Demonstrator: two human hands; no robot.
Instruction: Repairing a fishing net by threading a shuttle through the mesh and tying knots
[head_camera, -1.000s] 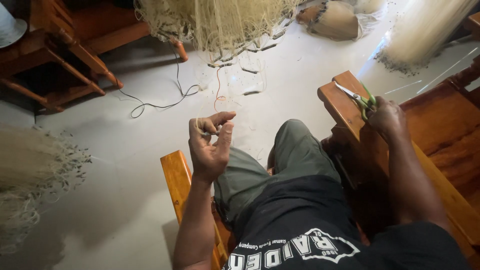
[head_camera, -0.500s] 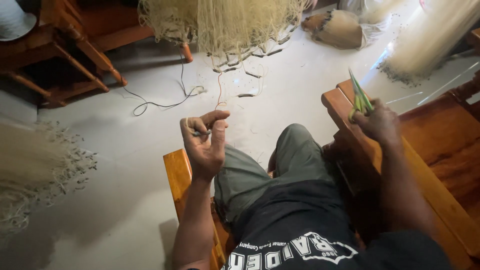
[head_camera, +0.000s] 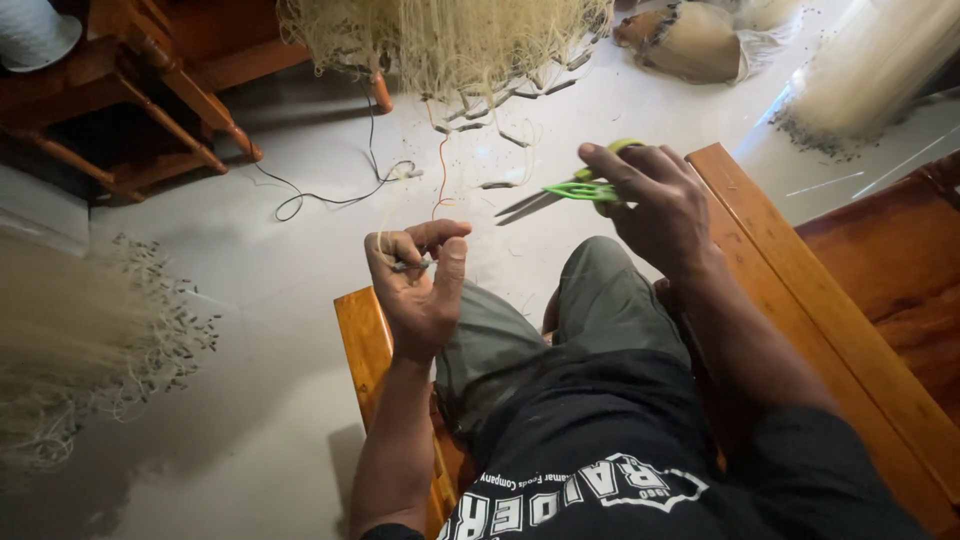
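Centre frame: my left hand (head_camera: 420, 285) pinches a thin line (head_camera: 438, 175) taut, thumb against fingertips, so it presents for cutting. My right hand (head_camera: 660, 205), closed on green scissors (head_camera: 565, 192), aims their slightly parted blades left toward it.

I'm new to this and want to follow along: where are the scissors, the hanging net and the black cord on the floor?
scissors (head_camera: 560, 192): head view, on the green handle by the blades.
net (head_camera: 450, 40): head view, on the middle of the hanging mesh.
cord (head_camera: 330, 198): head view, on the loop lying on the floor.
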